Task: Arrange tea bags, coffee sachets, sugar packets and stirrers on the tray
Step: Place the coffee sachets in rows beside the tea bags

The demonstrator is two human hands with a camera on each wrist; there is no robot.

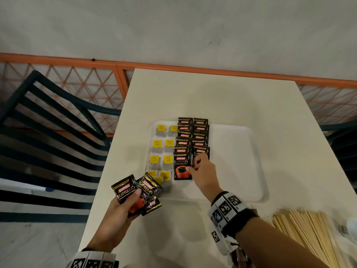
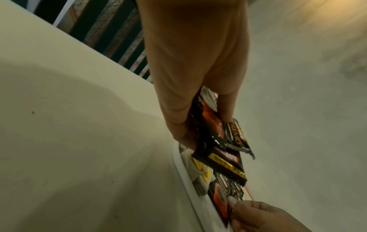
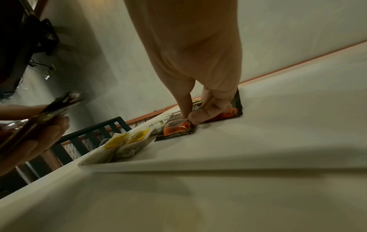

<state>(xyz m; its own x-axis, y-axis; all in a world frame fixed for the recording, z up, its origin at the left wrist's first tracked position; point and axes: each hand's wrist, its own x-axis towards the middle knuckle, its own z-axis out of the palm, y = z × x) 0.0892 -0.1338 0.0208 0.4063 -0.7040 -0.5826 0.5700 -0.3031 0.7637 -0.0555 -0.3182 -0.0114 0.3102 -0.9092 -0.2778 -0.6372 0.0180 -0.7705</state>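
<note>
White table (image 1: 241, 97) surface backs onto an orange lattice rail and a grey wall; a dark slatted chair (image 1: 48, 132) stands off to the left hand's outer side. Nearest the right forearm, a bundle of wooden stirrers (image 1: 309, 233) lies on the table, blurred and cut off by the frame edge. The left hand (image 1: 116, 215) grips a small fan of coffee sachets (image 1: 135, 192), thumb curled over the front one; the count behind it is partly hidden. Just beyond the left hand, the tray (image 1: 241, 147) rim begins. The right hand (image 1: 202, 171) rests over the tray, thumb and fingers curled against the nearest sachet pair (image 1: 181, 167) of two overlapping columns; whether it pinches or presses cannot be told. Left of that hand, tea bags (image 1: 156, 144) with yellow tags sit in two columns, the nearest partly covered by the held sachets.
</note>
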